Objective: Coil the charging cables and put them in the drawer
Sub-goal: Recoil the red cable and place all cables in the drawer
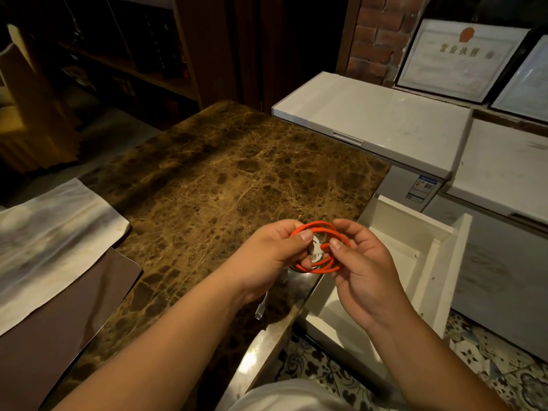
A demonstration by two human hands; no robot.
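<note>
Head view: both hands' fingers [305, 236] pinch orange cable coil [321, 269].

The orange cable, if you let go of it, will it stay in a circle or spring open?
The orange cable probably springs looser: its loops already sit uneven, kept together only by the left hand and right hand. It looks thin and bendy, so likely floppy and light. It should drop into the open drawer without rolling.

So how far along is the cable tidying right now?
Done: the drawer is open but looks empty. In hand: both hands, left and right, hold the orange cable, already looped into a coil. Left: drop it in the drawer, then coil the white cable lying on the counter.
</note>
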